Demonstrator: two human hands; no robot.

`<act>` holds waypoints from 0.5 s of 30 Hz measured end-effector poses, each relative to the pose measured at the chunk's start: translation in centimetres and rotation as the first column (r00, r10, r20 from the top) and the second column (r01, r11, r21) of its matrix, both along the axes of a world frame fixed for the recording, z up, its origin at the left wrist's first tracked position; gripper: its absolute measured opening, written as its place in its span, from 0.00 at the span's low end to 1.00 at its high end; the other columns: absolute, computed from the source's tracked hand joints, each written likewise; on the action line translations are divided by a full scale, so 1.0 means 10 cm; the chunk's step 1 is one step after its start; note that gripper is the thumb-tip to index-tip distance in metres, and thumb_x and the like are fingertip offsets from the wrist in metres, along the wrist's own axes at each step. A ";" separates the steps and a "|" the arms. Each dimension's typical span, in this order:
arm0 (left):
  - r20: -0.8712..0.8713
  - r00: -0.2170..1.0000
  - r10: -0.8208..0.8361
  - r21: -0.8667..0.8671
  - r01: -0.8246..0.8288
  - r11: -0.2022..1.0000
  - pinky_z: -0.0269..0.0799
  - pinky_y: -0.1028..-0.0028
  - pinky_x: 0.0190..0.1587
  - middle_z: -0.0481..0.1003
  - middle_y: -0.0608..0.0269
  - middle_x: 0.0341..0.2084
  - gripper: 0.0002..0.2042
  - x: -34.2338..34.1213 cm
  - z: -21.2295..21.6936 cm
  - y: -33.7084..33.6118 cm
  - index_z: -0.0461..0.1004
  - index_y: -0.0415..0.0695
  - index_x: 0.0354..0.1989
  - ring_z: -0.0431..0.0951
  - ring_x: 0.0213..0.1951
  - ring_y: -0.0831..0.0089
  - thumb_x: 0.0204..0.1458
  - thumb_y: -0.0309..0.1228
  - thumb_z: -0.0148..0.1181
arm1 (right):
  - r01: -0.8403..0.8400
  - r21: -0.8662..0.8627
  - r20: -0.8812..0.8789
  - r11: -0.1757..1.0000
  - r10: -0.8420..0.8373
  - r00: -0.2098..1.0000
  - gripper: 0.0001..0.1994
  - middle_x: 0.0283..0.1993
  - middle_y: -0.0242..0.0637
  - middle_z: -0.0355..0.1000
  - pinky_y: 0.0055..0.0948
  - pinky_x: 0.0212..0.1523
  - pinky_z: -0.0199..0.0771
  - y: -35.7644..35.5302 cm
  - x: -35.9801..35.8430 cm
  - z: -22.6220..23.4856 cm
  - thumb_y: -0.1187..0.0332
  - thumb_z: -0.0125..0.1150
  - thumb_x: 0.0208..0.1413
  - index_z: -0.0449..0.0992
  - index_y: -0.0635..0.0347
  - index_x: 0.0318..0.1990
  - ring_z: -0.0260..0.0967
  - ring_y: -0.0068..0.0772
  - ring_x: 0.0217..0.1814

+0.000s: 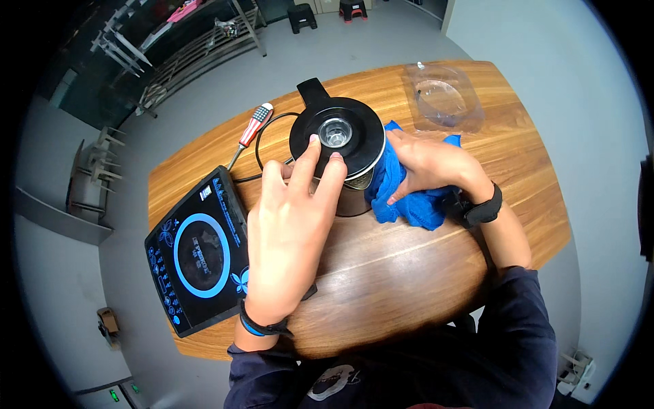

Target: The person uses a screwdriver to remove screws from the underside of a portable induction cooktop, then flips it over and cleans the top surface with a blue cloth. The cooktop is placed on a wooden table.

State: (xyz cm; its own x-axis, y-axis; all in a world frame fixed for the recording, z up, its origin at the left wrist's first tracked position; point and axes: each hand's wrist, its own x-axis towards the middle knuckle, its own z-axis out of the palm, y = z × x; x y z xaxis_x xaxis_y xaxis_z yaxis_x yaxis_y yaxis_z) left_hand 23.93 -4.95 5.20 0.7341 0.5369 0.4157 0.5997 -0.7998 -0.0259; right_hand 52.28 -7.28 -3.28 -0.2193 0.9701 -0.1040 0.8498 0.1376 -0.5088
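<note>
A glass pot with a black lid (368, 136) and a black handle stands upright on the wooden table, the handle pointing to the far side. In the lid's middle sits a clear round knob (336, 133). My left hand (289, 218) reaches over from the near side, its fingers spread and its index and middle fingertips on the lid by the knob. The thumb is hidden. At the pot's right side my right hand (436, 160) grips a bunched blue cloth (415, 208), pressing it against the pot wall. Part of the pot's glass body (353, 202) shows below the lid.
A black induction cooker (199, 255) with a blue ring lies at the left. Behind it are a screwdriver (255, 126) with a flag-patterned handle and a black cable (262, 133). A clear plastic package (444, 99) rests at the far right. The wooden table (381, 286) has curved edges.
</note>
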 end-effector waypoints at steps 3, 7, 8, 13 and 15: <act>-0.012 0.997 -0.076 0.059 0.077 0.995 0.86 0.67 0.42 0.81 0.63 0.60 0.23 -0.07 0.01 0.12 0.80 0.50 0.57 0.78 0.46 0.60 0.51 0.20 0.68 | -0.038 0.025 -0.099 0.999 0.041 0.994 0.54 0.65 0.64 0.77 0.51 0.71 0.78 0.00 0.04 0.16 0.55 0.92 0.42 0.67 0.69 0.74 0.77 0.68 0.68; 0.163 0.978 -0.134 -0.003 0.136 0.991 0.78 0.63 0.41 0.86 0.68 0.47 0.20 0.01 -0.01 0.17 0.85 0.47 0.49 0.77 0.39 0.61 0.46 0.25 0.79 | 0.035 0.332 -0.148 0.943 0.015 0.989 0.53 0.66 0.62 0.77 0.50 0.72 0.77 -0.20 0.03 0.58 0.57 0.90 0.42 0.67 0.67 0.76 0.76 0.65 0.69; 0.197 0.972 -0.125 -0.018 0.131 0.991 0.77 0.63 0.41 0.87 0.68 0.46 0.19 0.05 -0.04 0.17 0.84 0.46 0.48 0.77 0.39 0.61 0.45 0.26 0.80 | 0.051 0.364 -0.132 0.930 -0.002 0.991 0.54 0.67 0.61 0.76 0.49 0.72 0.77 -0.22 0.04 0.62 0.57 0.90 0.42 0.67 0.66 0.77 0.76 0.64 0.70; 0.325 0.931 -0.164 -0.003 0.174 0.985 0.77 0.63 0.51 0.86 0.67 0.52 0.15 0.26 -0.37 0.12 0.83 0.43 0.42 0.79 0.47 0.60 0.46 0.28 0.82 | -0.042 0.253 -0.183 0.967 0.090 0.979 0.56 0.73 0.61 0.74 0.49 0.74 0.76 -0.15 0.19 0.37 0.56 0.90 0.44 0.64 0.62 0.80 0.74 0.61 0.74; 0.357 0.896 -0.264 0.015 0.277 0.961 0.77 0.59 0.57 0.85 0.65 0.59 0.13 0.28 -0.30 0.15 0.83 0.44 0.40 0.80 0.55 0.57 0.48 0.27 0.81 | -0.033 0.054 -0.149 0.998 0.041 0.988 0.58 0.71 0.62 0.76 0.48 0.73 0.77 -0.13 0.16 0.33 0.53 0.90 0.46 0.61 0.64 0.81 0.75 0.62 0.73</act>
State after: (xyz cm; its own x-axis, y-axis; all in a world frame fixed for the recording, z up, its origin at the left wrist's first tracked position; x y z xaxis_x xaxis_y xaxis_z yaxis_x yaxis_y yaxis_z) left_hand 26.71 -3.45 2.19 0.6625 0.3578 0.6580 0.3249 -0.9288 0.1780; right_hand 53.91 -8.54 0.06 -0.2646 0.9642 -0.0174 0.7580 0.1968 -0.6218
